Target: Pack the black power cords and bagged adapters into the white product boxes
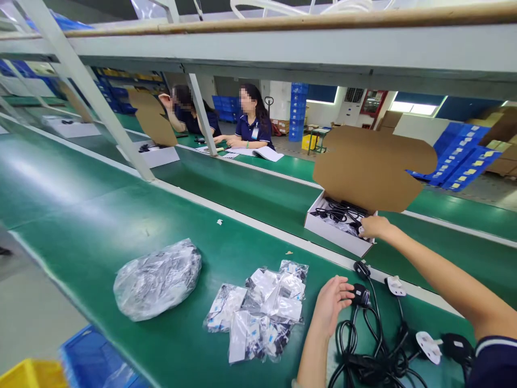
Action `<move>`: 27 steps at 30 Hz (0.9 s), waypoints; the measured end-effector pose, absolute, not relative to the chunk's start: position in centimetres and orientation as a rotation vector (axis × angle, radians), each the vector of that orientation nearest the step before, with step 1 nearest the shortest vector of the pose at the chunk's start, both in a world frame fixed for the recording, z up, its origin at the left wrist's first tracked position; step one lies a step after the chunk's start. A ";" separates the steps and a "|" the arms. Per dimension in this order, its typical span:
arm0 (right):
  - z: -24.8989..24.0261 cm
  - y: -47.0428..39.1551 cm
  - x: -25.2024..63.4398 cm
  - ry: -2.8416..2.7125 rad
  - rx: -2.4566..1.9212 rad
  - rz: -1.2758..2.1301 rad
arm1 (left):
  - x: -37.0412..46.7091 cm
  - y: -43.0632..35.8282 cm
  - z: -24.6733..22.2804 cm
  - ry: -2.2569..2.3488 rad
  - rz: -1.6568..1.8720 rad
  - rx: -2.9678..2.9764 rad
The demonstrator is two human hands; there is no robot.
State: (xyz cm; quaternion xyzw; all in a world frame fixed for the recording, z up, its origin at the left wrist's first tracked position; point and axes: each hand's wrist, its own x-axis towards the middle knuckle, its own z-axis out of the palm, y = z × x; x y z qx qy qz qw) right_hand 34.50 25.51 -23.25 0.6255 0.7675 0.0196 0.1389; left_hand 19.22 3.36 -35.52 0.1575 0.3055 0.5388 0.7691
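Packets (264, 308) lie between a bag (158, 280) (to their left) and cables (363, 362); a box (338, 236) stands behind the cables.

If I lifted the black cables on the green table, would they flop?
Probably: the black cables lie in curved loops. They might snag, since the loops overlap. The chunky plugs on the ends may swing.

A factory: long green conveyor belt (250, 186), stacked blue crates (298, 113), navy-shirted workers (247, 129).

I can't make out a word from here: the white labels (470, 136) on the stacked blue plastic crates (445, 146) are too small to read.
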 end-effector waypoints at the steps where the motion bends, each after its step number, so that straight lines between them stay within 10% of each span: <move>1: -23.7 25.0 35.7 2.210 1.825 0.029 | 19.2 3.3 -35.6 0.667 1.176 0.341; 11: -24.0 25.3 42.4 2.244 1.854 -0.442 | 19.3 3.6 -36.4 0.698 1.178 0.353; 27: -25.3 21.1 47.1 2.137 1.933 0.226 | 19.4 3.1 -35.9 0.720 1.171 0.382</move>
